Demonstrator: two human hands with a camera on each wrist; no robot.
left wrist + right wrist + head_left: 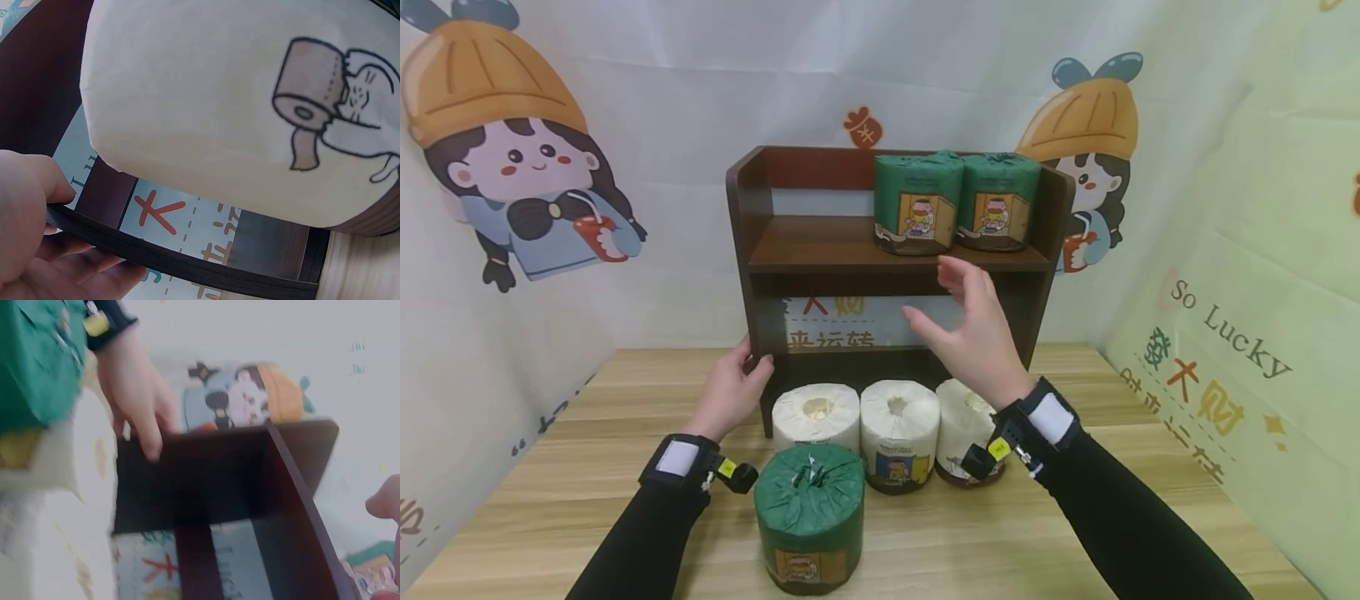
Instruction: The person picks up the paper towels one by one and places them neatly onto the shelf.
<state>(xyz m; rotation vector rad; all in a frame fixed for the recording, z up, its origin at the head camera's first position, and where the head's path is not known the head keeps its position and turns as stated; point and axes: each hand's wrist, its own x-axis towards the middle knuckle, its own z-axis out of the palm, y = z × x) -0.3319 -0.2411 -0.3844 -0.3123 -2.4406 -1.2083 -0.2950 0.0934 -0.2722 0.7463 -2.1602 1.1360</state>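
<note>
A dark brown two-tier wooden shelf (820, 242) stands on the table. My left hand (730, 390) grips the edge of its left side panel, thumb on one face and fingers on the other, as the left wrist view shows. My right hand (973, 329) hovers before the upper board, thumb and fingers apart with nothing between them. Above it, two green-wrapped toilet rolls (917, 204) sit side by side on the right of the top tier. Three white-wrapped toilet rolls (898, 433) line up at the shelf's foot. Closer to me stands another green-wrapped toilet roll (810, 517).
The light wood table (595, 467) carries everything. Behind the shelf hangs a pale printed cloth (700, 100) with cartoon figures, and more cloth (1247, 250) runs along the right side. Each wrist wears a strapped camera.
</note>
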